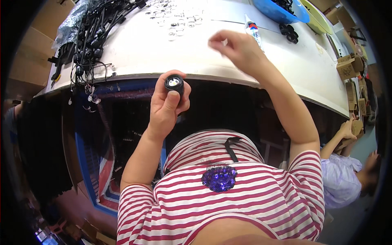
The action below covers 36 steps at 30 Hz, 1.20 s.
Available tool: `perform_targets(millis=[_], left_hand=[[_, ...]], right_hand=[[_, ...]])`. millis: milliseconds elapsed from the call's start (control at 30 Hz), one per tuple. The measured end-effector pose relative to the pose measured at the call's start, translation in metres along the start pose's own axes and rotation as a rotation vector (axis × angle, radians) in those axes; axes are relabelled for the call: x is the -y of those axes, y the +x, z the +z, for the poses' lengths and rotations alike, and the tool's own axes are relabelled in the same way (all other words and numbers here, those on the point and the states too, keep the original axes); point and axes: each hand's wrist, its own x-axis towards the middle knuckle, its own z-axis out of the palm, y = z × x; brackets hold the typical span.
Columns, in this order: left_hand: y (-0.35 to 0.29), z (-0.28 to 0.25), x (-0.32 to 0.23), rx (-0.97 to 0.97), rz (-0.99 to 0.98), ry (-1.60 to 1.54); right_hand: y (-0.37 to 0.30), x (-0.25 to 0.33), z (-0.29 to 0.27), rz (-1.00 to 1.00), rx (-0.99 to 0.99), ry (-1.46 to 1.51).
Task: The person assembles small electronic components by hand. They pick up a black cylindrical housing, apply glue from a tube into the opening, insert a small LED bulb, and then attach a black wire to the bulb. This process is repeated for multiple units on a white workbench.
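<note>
My left hand (163,108) is wrapped around a short black cylindrical lamp head (174,83) just off the table's near edge. Its open end faces up and shows a white disc with a small yellowish spot inside. Above the white table (134,53), to the right of the lamp head, my right hand (243,51) is raised with thumb and fingertips brought together. Those fingertips are slightly blurred, and anything between them is too small to make out. Closest to this hand lies a white tube (253,30) with a red and blue label.
Several small clear round pieces (179,24) lie at the table's far middle. Black cables (96,41) are heaped at left, wires hanging over the edge. A blue basin (300,15), a yellow-green basin (322,22) and black round parts (289,33) stand far right. Another person (341,175) works at right.
</note>
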Motion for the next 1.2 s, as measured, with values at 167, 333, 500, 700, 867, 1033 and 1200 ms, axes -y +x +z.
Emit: perform_targets(millis=[167,333,500,700,867,1033,1200], left_hand=[[0.0,0.0,-0.009,-0.076,0.066,0.167],[0.015,-0.008,-0.008,0.003,0.117,0.009],[0.043,-0.009,-0.01,-0.024,0.22,-0.081],[0.064,-0.015,0.001,0.014,0.25,-0.003],[0.065,-0.01,0.003,-0.01,0.266,0.093],[0.067,-0.009,0.007,-0.074,0.24,0.34],[0.063,0.001,0.0,-0.027,0.118,0.266]], right_hand=[[0.077,-0.056,0.039,0.08,-0.044,-0.361],[0.08,-0.071,0.038,0.038,-0.047,-0.355],[0.07,-0.058,0.028,0.166,-0.01,-0.109],[0.028,-0.026,0.007,0.304,0.099,-0.002],[0.01,-0.025,0.009,0.145,0.073,-0.102],[0.011,-0.033,0.017,0.115,-0.029,-0.118],[0.009,-0.037,0.015,0.201,-0.043,-0.096]])
